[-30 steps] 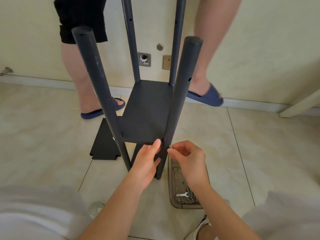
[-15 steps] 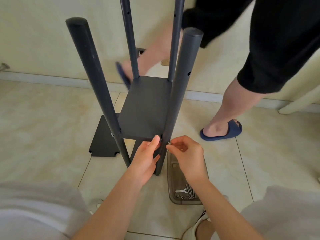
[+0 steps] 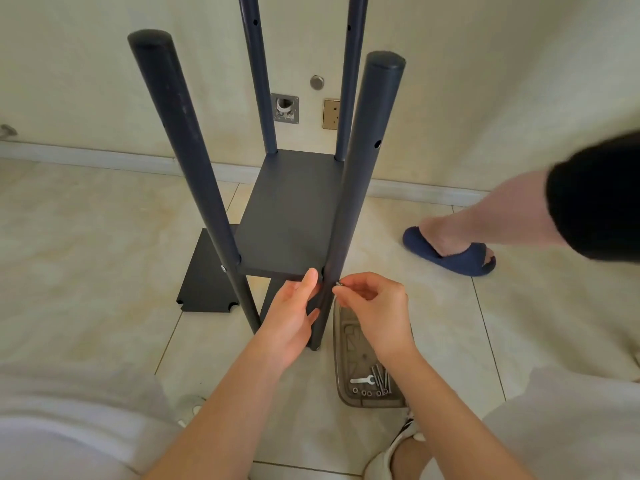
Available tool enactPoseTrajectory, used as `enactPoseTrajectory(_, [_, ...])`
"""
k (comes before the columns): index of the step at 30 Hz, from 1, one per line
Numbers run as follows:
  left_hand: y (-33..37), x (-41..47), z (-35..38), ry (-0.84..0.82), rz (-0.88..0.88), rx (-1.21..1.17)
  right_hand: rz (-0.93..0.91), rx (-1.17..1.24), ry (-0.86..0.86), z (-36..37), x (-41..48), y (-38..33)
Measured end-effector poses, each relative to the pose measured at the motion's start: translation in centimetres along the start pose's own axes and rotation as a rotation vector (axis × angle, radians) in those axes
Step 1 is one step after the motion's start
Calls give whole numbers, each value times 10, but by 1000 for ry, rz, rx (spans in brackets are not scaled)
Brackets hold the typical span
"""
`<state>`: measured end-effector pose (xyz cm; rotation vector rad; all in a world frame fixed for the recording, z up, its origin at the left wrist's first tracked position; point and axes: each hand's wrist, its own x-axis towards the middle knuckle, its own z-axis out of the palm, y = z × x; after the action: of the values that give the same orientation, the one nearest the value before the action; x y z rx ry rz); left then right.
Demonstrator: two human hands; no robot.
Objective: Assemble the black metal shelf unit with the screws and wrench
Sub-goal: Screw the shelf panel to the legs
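Screw [image 3: 338, 283] pinched in right hand [image 3: 377, 306] at post [image 3: 360, 168]; left hand [image 3: 287, 320] (fingers straight) steadies shelf [image 3: 291, 216]. Next, probably: find hole, twist.

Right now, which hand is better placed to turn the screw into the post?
Right: the right hand pinches the screw at the post, beside the shelf corner; the left hand rests against post and shelf, steadying them.
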<state>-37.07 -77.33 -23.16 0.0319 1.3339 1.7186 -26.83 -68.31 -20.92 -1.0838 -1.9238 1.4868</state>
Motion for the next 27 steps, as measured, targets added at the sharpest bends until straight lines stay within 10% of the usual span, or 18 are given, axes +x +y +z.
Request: enactPoseTrajectory(27, [-5, 3, -4, -22, 28, 57, 132, 271, -9, 2, -9, -2])
